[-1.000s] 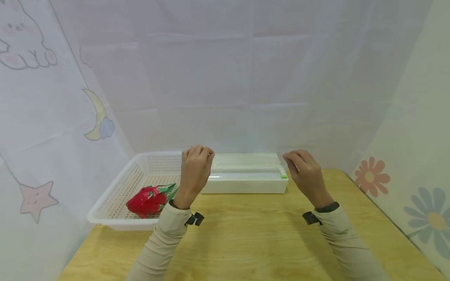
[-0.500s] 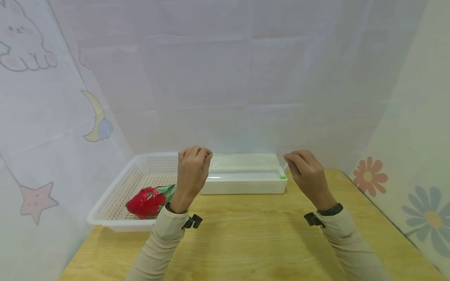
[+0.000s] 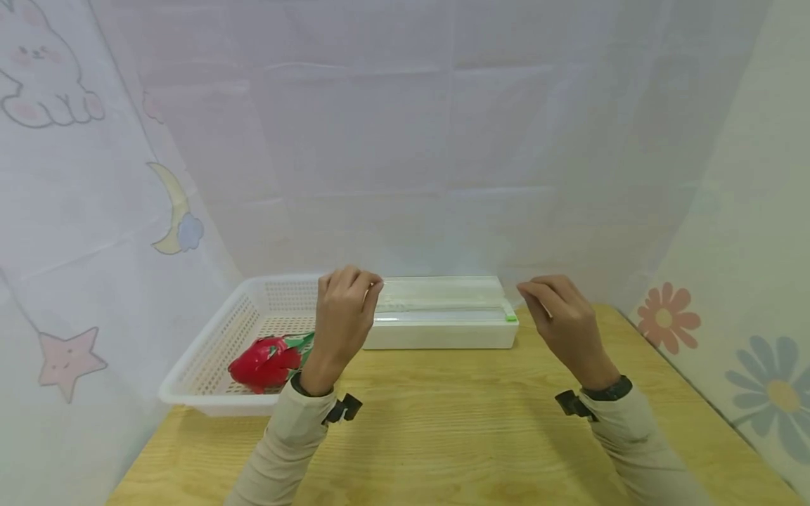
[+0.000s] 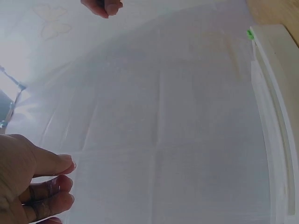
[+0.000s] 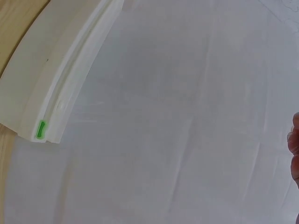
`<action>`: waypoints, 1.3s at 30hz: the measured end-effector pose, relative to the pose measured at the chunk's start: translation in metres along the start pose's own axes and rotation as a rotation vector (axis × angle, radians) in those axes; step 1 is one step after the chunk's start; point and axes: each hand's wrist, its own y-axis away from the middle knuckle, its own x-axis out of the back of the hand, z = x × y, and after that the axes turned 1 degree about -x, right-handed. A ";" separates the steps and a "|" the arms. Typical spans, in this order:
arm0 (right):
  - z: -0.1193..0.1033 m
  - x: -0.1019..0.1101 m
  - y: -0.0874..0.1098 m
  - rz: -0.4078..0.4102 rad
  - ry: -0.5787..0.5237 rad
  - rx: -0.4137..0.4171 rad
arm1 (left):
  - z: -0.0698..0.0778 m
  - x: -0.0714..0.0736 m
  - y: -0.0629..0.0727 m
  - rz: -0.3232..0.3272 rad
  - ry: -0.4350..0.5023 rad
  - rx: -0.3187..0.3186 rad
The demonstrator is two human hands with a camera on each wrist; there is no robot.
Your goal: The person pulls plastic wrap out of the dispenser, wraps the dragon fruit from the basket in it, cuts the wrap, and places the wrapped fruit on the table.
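A long white cling film dispenser [image 3: 443, 336] lies at the back of the table with its lid [image 3: 443, 287] raised. A green piece [image 3: 510, 318] marks its right end. Clear, faintly visible cling film [image 3: 443, 300] comes up from it between the hands. My left hand [image 3: 342, 320] pinches the film's left side above the dispenser's left end, thumb against fingers [image 4: 67, 163] in the left wrist view. My right hand [image 3: 565, 323] pinches the right side, slightly beyond the dispenser's right end. Only a few of its fingertips [image 5: 294, 142] show in the right wrist view.
A white perforated basket [image 3: 209, 403] stands at the left of the wooden table [image 3: 455, 436], partly behind the left arm. In it lies a red dragon fruit [image 3: 262, 365] with green tips. Pale printed sheets [image 3: 405, 140] hang behind and on both sides.
My right hand has moved a little right and nearer, and my left hand slightly left, so they are farther apart. The dispenser has stayed in place.
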 end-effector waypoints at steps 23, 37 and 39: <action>-0.031 0.048 0.007 -0.176 -0.126 0.077 | 0.017 0.042 0.043 -0.166 0.084 -0.097; -0.056 0.059 0.037 -0.227 -0.291 0.082 | 0.021 0.049 0.078 -0.214 0.173 -0.160; -0.059 0.060 0.041 -0.224 -0.306 0.080 | 0.022 0.049 0.084 -0.228 0.180 -0.156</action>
